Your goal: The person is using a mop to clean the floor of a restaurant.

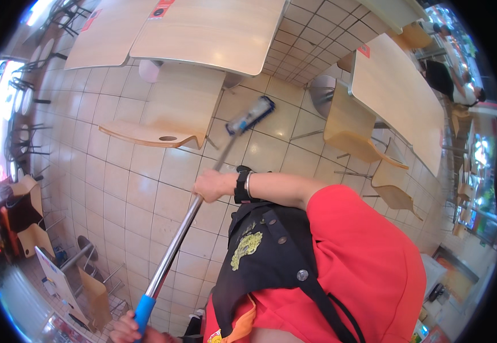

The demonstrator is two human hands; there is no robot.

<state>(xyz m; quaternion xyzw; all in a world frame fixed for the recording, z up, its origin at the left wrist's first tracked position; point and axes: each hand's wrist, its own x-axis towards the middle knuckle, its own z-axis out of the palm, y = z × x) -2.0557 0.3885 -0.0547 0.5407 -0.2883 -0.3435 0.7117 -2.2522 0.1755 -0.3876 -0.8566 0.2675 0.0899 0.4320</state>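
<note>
Shiny metal mop pole, long, stiff and light. Right hand wrapped tight mid-pole, left hand closed round blue end grip. Mop head far beyond, flat on floor tiles by wooden chair.

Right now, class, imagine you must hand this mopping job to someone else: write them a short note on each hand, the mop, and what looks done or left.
Right hand: closed around the middle of the mop's metal handle; black watch on that wrist.
Left hand: at the lower edge, gripping the blue end grip.
Mop head: flat, blue-edged, down on the tiled floor between the wooden chair and the table.
Done: cannot tell; the tiles shine, but no clear wet track shows.
Left: likely the floor under the tables and around the chair legs.
</note>
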